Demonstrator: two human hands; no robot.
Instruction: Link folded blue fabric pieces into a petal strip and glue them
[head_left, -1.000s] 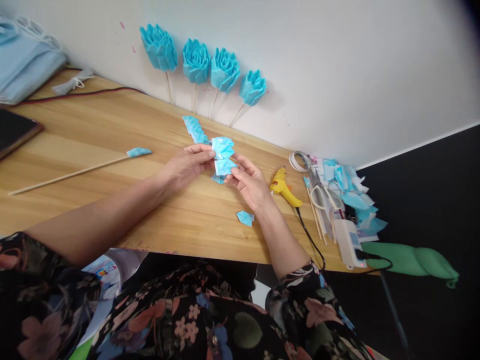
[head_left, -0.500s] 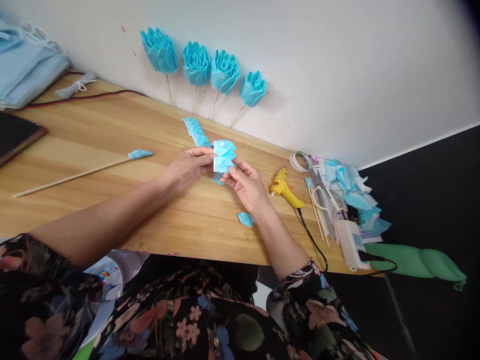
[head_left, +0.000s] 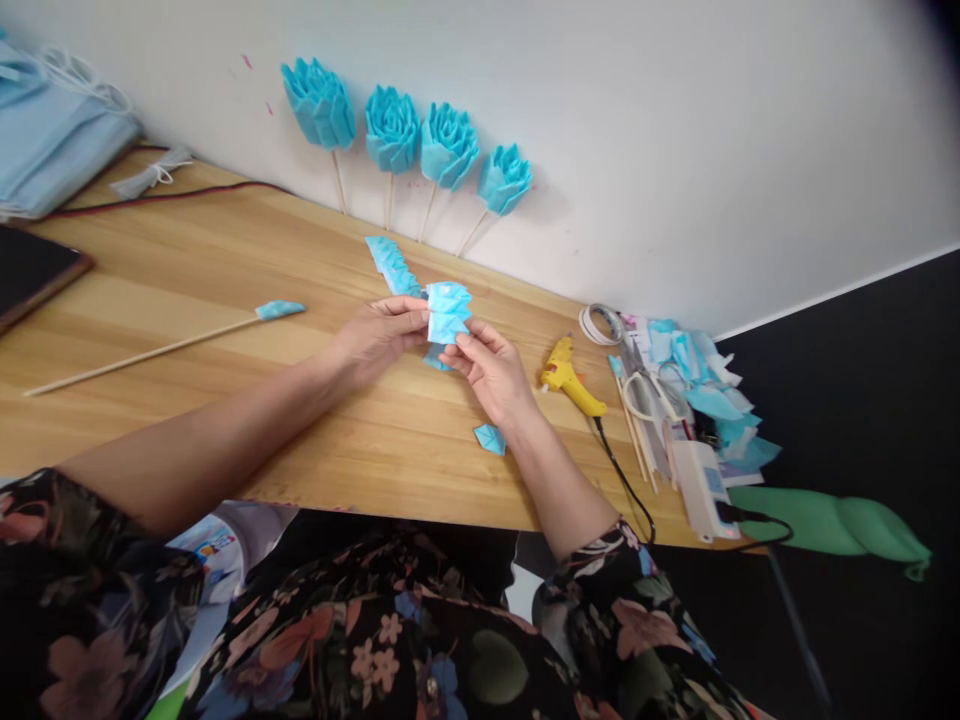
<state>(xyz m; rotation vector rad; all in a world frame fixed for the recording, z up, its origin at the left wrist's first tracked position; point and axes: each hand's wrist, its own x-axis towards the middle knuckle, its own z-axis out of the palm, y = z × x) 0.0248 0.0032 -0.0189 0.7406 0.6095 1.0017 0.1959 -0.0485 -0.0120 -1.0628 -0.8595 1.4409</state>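
Between my two hands is a folded light-blue petal strip (head_left: 448,312) with pointed edges on its right side. My left hand (head_left: 380,335) pinches its left edge, and my right hand (head_left: 491,368) grips its lower right corner between thumb and fingers. Behind them a row of folded blue petals (head_left: 391,265) lies on the table. More blue material (head_left: 436,357) shows under the strip, partly hidden by my hands. A single folded blue petal (head_left: 490,438) lies beside my right wrist. To the left rests a wooden stick with a blue tip (head_left: 279,309).
Several blue flowers on sticks (head_left: 393,130) lean against the wall. On the right are a yellow glue gun (head_left: 571,378) with its cord, a tape roll (head_left: 600,324), scissors (head_left: 642,394), a white power strip (head_left: 703,490) and blue scraps (head_left: 697,365). Blue masks (head_left: 60,140) are stacked at left.
The held strip has tilted very slightly in my fingers. Both hands keep nearly the same place and grip.
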